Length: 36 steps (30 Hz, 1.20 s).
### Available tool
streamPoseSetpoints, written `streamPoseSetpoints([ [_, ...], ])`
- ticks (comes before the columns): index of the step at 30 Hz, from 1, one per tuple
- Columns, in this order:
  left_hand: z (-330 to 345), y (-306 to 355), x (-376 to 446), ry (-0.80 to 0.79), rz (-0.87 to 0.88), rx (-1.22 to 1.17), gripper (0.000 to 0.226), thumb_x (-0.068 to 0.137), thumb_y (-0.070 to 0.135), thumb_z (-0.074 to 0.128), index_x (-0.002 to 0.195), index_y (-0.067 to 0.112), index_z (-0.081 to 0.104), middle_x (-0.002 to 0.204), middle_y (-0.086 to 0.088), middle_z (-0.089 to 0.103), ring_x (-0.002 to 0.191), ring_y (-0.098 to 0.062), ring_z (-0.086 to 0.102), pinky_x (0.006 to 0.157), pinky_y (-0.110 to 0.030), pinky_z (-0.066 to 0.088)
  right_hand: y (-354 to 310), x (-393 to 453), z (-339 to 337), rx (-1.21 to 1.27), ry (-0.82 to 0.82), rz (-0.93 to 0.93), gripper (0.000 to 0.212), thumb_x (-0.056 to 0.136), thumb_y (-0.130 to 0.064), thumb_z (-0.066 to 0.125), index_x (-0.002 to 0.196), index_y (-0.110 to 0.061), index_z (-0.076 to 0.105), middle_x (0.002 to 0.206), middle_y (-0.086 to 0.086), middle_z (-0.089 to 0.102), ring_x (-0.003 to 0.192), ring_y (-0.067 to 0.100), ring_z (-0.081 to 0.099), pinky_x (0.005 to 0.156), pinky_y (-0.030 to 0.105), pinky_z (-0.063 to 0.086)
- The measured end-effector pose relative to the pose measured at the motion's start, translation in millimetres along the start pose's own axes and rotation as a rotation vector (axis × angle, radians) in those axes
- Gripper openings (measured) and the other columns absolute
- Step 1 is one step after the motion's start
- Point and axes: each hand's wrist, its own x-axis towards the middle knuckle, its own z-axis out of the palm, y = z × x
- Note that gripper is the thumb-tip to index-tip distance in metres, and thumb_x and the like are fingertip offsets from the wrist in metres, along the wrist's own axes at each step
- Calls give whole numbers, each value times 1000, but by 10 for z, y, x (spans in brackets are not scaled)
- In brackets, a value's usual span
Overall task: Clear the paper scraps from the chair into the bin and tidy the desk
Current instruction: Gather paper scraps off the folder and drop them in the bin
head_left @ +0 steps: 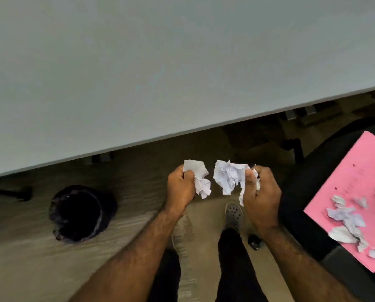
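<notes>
My left hand (180, 188) is shut on a crumpled white paper scrap (200, 178). Beside it, my right hand (261, 199) grips a larger wad of white paper scraps (229, 176). Both hands hover over the floor, just in front of the desk edge. A black bin (80, 213) with a dark liner stands on the floor to the left of my hands. On the right, a black chair (295, 192) carries a pink sheet (354, 184) with several white paper scraps (345, 216) scattered on it.
The pale grey desk top (160, 62) fills the upper half of the view. Below are wood-look flooring, my dark trousers and a grey perforated shoe (233, 214). A chair caster (254, 241) sits near my right foot. Another chair base leg (10, 192) shows at far left.
</notes>
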Motion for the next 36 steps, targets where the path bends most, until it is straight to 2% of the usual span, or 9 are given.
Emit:
streamPoseSetpoints([
  [6, -1467, -713, 53, 306, -131, -83, 26, 86, 4, 46, 83, 13, 70, 72, 0, 70, 57, -7, 62, 50, -20, 45, -692, -517, 1175, 60, -261, -161, 28, 98, -31, 47, 87, -7, 56, 75, 1, 52, 65, 10, 47, 61, 13, 35],
  [9, -2097, -1158, 69, 431, -196, -143, 25, 86, 6, 46, 83, 13, 70, 70, -4, 69, 56, -16, 58, 50, -25, 42, -995, -848, 1806, 77, -407, -225, 30, 98, -31, 47, 87, -6, 57, 76, 1, 52, 66, 11, 47, 61, 11, 34],
  [14, -2961, -1878, 159, 632, -266, -262, 26, 87, 6, 46, 91, 14, 71, 70, -3, 68, 55, -13, 57, 46, -23, 43, -1360, -1420, 2834, 117, -623, -303, 32, 98, -33, 45, 89, -6, 58, 79, -1, 53, 69, 8, 48, 64, 9, 35],
  [18, -3544, -2512, 353, 813, -291, -273, 25, 90, 6, 46, 98, 7, 70, 85, -12, 71, 74, -28, 65, 64, -38, 54, -1472, -1804, 3678, 113, -743, -354, 31, 99, -37, 44, 89, -10, 56, 78, -3, 53, 69, 5, 47, 62, 10, 34],
  [20, -3795, -2856, 504, 910, -320, -237, 23, 90, 6, 46, 95, 0, 68, 88, -18, 70, 82, -35, 65, 75, -45, 55, -1434, -1967, 4115, 99, -786, -369, 30, 99, -36, 45, 87, -11, 55, 75, 0, 54, 67, 9, 48, 57, 15, 33],
  [25, -4223, -3561, 983, 1089, -273, 6, 33, 83, 13, 42, 91, -8, 66, 89, -30, 67, 81, -41, 61, 73, -41, 42, -1134, -2278, 5211, 45, -903, -385, 26, 100, -28, 49, 90, -5, 55, 72, 12, 60, 67, 29, 56, 58, 36, 42],
  [30, -4497, -4124, 1586, 1122, -288, 229, 30, 89, 8, 48, 111, -4, 65, 102, -32, 65, 94, -45, 60, 78, -43, 40, -852, -2593, 6168, -2, -941, -474, 29, 100, -30, 48, 90, -4, 54, 73, 5, 54, 68, 23, 50, 59, 30, 23],
  [34, -4646, -4485, 2025, 1022, -362, 377, 34, 92, 18, 43, 117, 5, 60, 115, -25, 64, 105, -41, 58, 83, -42, 42, -701, -2782, 6921, -67, -957, -498, 41, 98, -41, 41, 98, -4, 58, 98, 15, 66, 93, 32, 59, 75, 34, 41],
  [36, -4669, -4647, 2183, 933, -407, 399, 35, 95, 18, 38, 121, 2, 55, 124, -23, 58, 113, -38, 53, 88, -39, 39, -616, -2863, 7176, -116, -939, -532, 46, 97, -47, 40, 102, -5, 60, 106, 15, 66, 102, 30, 59, 82, 30, 40],
])
